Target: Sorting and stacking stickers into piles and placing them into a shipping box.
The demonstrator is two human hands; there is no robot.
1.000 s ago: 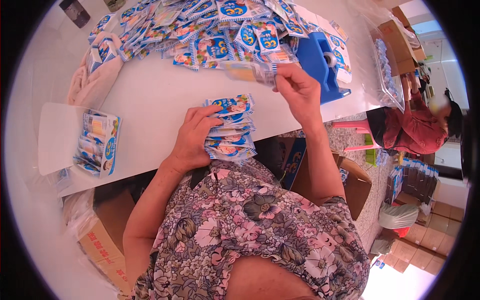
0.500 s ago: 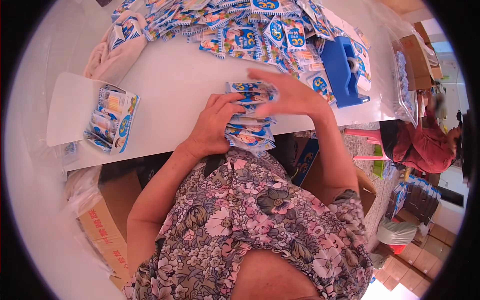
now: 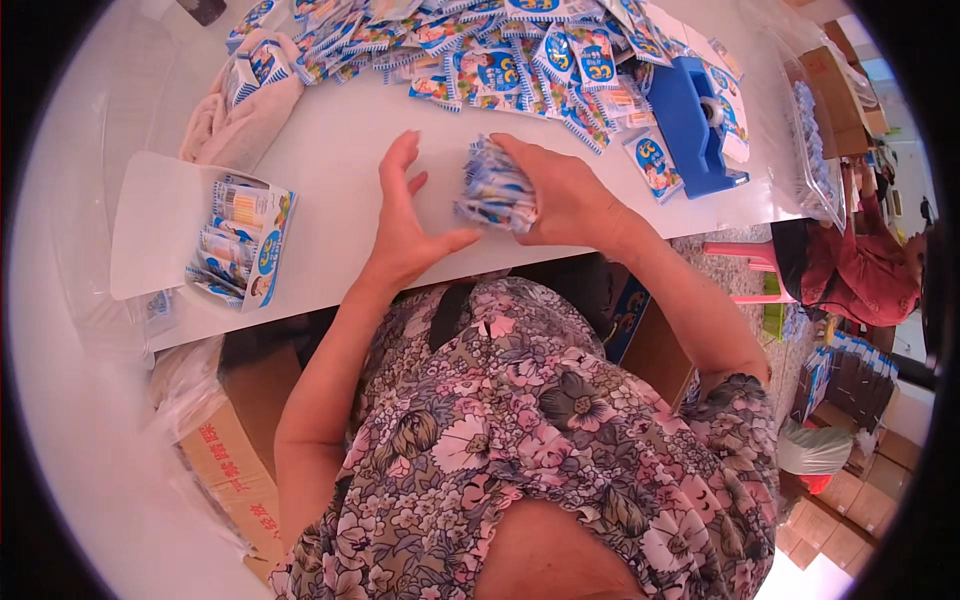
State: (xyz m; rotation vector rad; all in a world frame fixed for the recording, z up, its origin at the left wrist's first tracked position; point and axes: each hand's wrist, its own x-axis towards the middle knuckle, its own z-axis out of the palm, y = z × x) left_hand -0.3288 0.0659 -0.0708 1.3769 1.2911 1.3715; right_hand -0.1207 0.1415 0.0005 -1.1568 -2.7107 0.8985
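Wrapped around a bunched stack of small blue-and-white packets (image 3: 495, 187) is my right hand (image 3: 563, 197), above the table's near edge. My left hand (image 3: 405, 220) is apart from the stack on its left side, fingers spread and thumb pointing toward it, with nothing in it. On the left stands a white box (image 3: 270, 250) with its lid flap open, partly filled with similar packets. A large heap of loose packets (image 3: 485, 75) covers the far side of the table.
A blue tape dispenser (image 3: 690, 130) stands at the right beside a single packet (image 3: 653, 165). A pale cloth (image 3: 235, 125) lies at the far left. Cardboard boxes (image 3: 235, 465) sit below the table. Another person in a red top (image 3: 865, 265) is at the far right.
The packets, spread in a row near the table edge before, are now squeezed into a compact stack in my right hand. My left hand has come off them and opened.
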